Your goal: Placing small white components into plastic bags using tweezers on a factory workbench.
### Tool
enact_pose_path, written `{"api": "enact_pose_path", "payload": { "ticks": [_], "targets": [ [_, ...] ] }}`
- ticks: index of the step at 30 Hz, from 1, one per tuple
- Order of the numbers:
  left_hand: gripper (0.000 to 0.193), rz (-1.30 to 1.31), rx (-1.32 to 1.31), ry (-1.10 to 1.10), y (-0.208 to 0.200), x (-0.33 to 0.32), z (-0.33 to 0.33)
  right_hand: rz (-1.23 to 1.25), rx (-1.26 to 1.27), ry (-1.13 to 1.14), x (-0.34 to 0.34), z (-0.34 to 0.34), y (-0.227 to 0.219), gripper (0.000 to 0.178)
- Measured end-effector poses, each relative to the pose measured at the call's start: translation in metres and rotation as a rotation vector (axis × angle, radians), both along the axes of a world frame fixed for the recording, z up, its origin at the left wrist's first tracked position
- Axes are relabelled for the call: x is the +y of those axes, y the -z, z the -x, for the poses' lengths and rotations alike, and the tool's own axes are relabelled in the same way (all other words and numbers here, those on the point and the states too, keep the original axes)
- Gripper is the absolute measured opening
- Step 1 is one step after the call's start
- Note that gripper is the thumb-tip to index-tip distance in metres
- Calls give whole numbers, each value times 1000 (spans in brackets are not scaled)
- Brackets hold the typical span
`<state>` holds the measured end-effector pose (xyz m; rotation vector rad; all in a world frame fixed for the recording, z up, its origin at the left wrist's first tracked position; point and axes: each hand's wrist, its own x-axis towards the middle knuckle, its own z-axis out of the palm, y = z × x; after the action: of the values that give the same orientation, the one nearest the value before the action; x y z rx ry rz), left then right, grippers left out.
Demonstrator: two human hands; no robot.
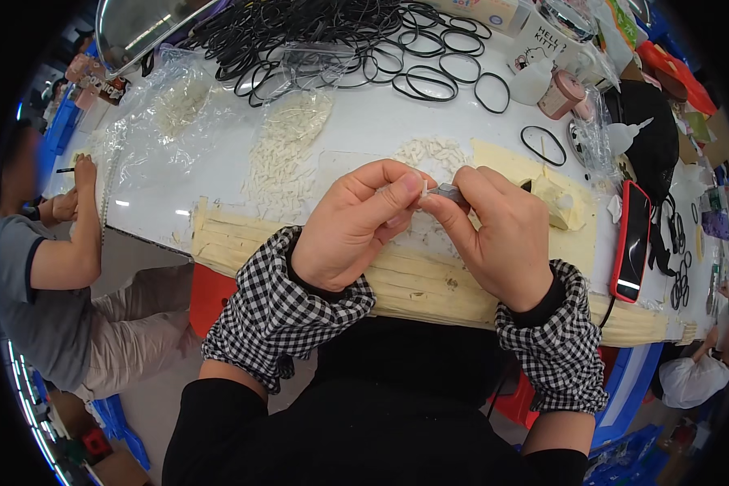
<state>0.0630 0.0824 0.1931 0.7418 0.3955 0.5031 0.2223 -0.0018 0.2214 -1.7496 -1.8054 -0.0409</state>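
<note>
Over the table's near edge, my two hands meet at the fingertips. My left hand [340, 227] pinches a small white piece [424, 187] between thumb and forefinger. In my right hand [502, 231] is a small flat grey metal piece [448, 193], its tip against or very close to the white piece; the fingers hide much of it, so its exact kind is unclear. Many similar small white pieces lie in a long heap [282, 166] spilling from a clear bag, to the left of my hands. A smaller heap [432, 151] sits just beyond my fingers.
Black rubber rings [429, 83] cover the back. A clear plastic bag [178, 113] lies left. Yellowish tape [413, 283] lines the near edge. To the right are a crumpled yellowish lump [560, 204], a red-cased phone [630, 243] and a pink jar [560, 95]. A person [57, 267] writes at left.
</note>
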Motion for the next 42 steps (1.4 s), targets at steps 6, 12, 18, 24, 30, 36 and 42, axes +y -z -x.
{"api": "enact_pose_path", "payload": {
  "ticks": [6,12,18,24,30,36,42],
  "targets": [
    [18,125,-25,-154,-5,3,3,-32,96,13,3,-4,1,26],
    [16,320,-159,-218,-1,8,4,77,109,-65,1,-4,10,17],
    [14,327,-91,-265,-2,8,2,196,-9,-62,2,6,11,16],
    [17,92,105,-225,-12,2,-2,69,99,-50,5,2,8,17],
    [15,13,73,20,-1,4,0,8,264,-112,5,1,0,15],
    [14,15,59,105,-4,2,0,-68,387,-151,4,1,-5,13],
    [19,25,6,128,-6,-1,-1,-112,436,-163,4,2,-3,11]
  ]
}}
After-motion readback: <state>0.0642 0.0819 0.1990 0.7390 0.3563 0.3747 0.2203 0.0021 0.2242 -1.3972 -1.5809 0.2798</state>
